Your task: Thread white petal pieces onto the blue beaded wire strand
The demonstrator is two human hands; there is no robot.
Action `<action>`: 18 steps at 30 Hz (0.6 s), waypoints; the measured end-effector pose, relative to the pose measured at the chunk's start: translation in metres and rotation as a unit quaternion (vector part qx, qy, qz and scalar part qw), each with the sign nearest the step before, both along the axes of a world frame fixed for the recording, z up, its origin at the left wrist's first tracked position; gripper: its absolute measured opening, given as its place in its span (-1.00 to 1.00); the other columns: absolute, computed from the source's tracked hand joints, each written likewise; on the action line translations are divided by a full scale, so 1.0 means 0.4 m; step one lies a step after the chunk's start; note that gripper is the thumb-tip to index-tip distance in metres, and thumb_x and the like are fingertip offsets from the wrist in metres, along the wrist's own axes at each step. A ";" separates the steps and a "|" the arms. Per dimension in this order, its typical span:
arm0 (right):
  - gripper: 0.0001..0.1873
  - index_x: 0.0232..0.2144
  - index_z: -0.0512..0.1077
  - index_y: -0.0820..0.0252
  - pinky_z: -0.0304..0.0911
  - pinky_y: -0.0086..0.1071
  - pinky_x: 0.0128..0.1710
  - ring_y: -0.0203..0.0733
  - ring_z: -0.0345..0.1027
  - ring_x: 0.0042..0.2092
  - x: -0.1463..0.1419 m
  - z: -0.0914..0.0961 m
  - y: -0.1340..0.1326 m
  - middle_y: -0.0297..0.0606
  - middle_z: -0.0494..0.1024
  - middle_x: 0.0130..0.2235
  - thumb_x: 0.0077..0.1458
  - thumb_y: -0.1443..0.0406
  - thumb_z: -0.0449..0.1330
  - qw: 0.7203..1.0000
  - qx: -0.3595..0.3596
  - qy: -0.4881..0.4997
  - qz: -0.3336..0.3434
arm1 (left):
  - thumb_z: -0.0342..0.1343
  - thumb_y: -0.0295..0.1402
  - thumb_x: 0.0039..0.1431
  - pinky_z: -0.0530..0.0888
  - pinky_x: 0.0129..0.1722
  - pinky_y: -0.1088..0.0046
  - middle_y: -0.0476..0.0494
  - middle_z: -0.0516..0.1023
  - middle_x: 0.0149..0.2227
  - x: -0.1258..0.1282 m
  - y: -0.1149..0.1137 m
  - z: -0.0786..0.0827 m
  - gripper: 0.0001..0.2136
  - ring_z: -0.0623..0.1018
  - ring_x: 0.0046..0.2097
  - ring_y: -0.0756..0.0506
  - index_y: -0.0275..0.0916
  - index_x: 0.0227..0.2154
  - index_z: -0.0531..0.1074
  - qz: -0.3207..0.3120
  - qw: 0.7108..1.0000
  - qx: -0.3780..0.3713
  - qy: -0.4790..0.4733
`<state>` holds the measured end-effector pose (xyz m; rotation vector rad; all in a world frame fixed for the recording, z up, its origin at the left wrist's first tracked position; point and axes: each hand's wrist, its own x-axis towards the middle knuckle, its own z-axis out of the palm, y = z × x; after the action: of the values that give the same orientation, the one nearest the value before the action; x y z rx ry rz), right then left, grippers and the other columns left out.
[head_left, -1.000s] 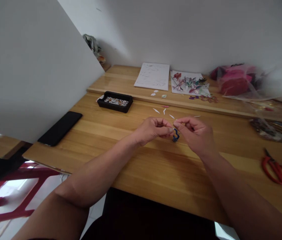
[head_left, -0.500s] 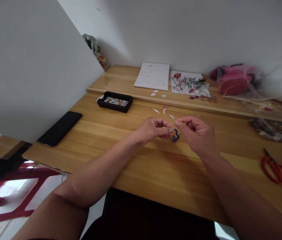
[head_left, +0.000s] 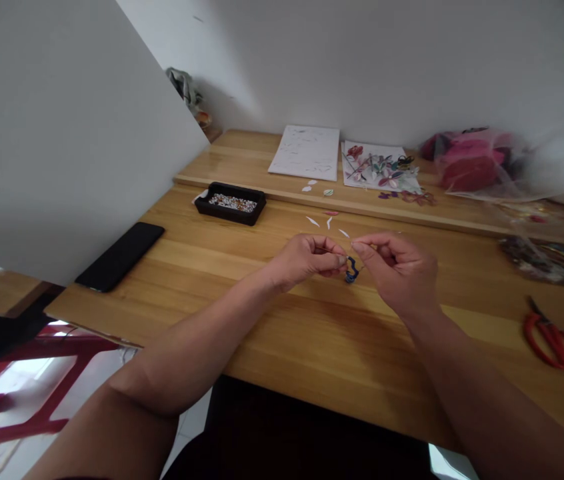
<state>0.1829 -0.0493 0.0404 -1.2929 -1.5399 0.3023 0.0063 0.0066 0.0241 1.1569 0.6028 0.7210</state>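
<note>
The left hand (head_left: 309,261) is nearly closed, thumb and fingertips pinched on a small dark blue piece (head_left: 353,272) that hangs in a curl between the two hands, above the table (head_left: 312,347). A fine strand shows across those fingers. The right hand (head_left: 396,268) sits just beside it, thumb and forefinger brought together, the other fingers curled in; whether a thread lies between those tips, I can't tell.

Just past the knuckles, three white slips (head_left: 313,221) lie scattered with a pink one (head_left: 331,213). Left of them stands a black tray (head_left: 252,217) of beads (head_left: 232,203), and farther left, near the table's edge, a phone (head_left: 121,258) lies flat. Well over to the right are red-handled shears (head_left: 555,340), with a clear bag (head_left: 545,260) of bits beyond them.

Along the back, a raised ledge (head_left: 242,157) carries a white pad (head_left: 305,153), then a sheet (head_left: 351,181) heaped with coloured petals (head_left: 382,168). A filmy bag with something pink (head_left: 472,163) inside slumps against the wall (head_left: 372,67).
</note>
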 end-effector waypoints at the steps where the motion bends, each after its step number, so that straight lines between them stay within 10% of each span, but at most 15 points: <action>1: -0.94 -0.34 0.61 0.09 0.01 -0.38 -0.53 -0.36 0.01 -0.56 -0.001 0.001 -0.001 -0.50 0.16 -0.63 0.14 0.27 0.32 1.000 0.001 -0.002 0.000 | 0.38 -0.33 -0.01 0.41 -0.34 0.50 -0.07 0.58 -0.43 0.000 0.000 0.000 -0.78 0.52 -0.41 0.07 -0.34 -0.40 0.49 0.000 1.000 0.000 0.000; 18: -0.87 -0.36 0.60 0.06 -0.01 -0.37 -0.53 -0.33 0.04 -0.54 0.004 -0.003 0.007 -0.44 0.28 -0.61 0.13 0.17 0.33 0.996 -0.086 0.033 0.009 | 0.39 -0.33 -0.05 0.42 -0.32 0.51 -0.09 0.59 -0.41 -0.004 -0.006 0.013 -0.79 0.52 -0.38 0.07 -0.34 -0.42 0.53 -0.003 1.000 0.003 0.001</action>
<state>0.1847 -0.0464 0.0392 -1.3896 -1.4962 0.4927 0.0046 0.0043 0.0294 1.1651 0.5984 0.7176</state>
